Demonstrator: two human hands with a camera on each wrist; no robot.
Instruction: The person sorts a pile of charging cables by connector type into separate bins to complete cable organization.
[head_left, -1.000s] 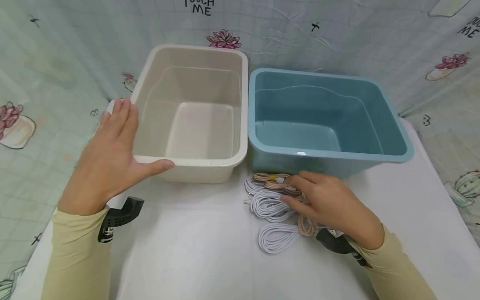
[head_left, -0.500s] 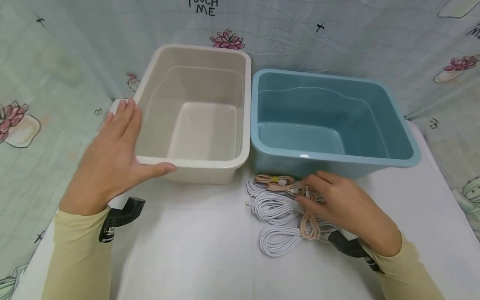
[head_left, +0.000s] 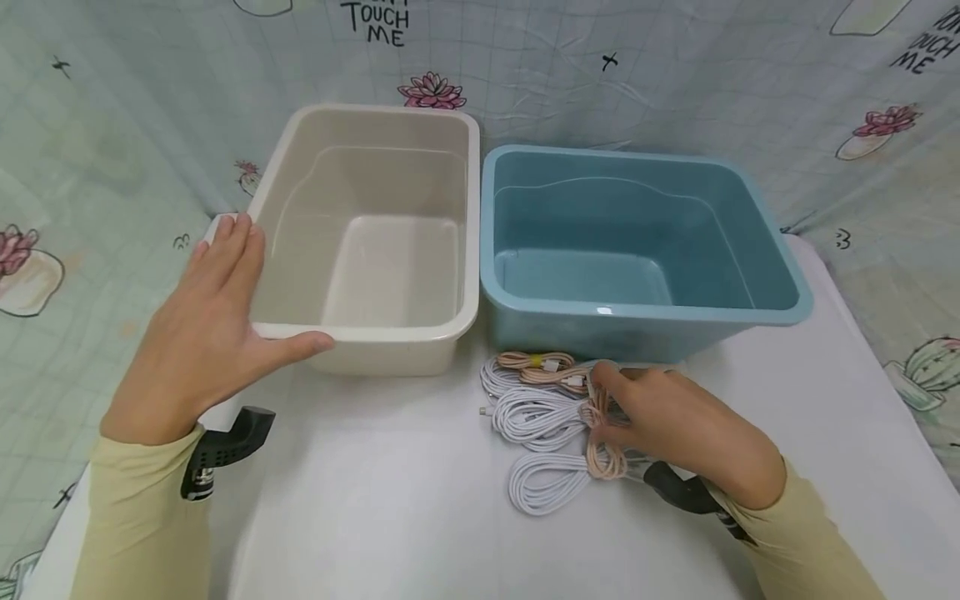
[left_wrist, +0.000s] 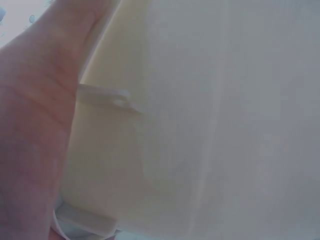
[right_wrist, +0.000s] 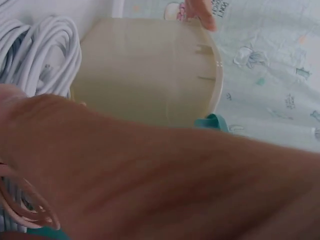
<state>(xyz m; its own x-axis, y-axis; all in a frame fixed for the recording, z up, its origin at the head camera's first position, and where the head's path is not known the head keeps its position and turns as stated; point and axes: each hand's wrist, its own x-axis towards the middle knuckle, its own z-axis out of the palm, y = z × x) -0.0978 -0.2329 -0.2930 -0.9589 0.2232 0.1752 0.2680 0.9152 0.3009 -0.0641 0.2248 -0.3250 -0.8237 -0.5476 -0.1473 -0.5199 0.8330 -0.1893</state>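
In the head view my left hand (head_left: 198, 342) rests on the near left corner of the cream plastic bin (head_left: 390, 333), fingers straight along its left rim and thumb along the front rim. My right hand (head_left: 678, 417) is over the cable pile before the blue bin (head_left: 630, 333). Its thumb and fingers pinch a peach coiled cable (head_left: 604, 462) lying across white coiled cables (head_left: 536, 417). The palm hides part of the pile. By the right hand, the right wrist view shows the peach cable (right_wrist: 30, 200) and white coils (right_wrist: 52, 55).
Both bins stand side by side at the back of the white-covered table (head_left: 375, 500). Two more peach cables (head_left: 525, 361), one with a yellow tie, lie at the pile's back, close to the blue bin. A printed curtain (head_left: 540, 67) hangs behind.
The right hand shifted right over the pile, then its thumb and fingers closed on the peach cable. The left hand stays on the cream bin's rim. The head view has shifted slightly.
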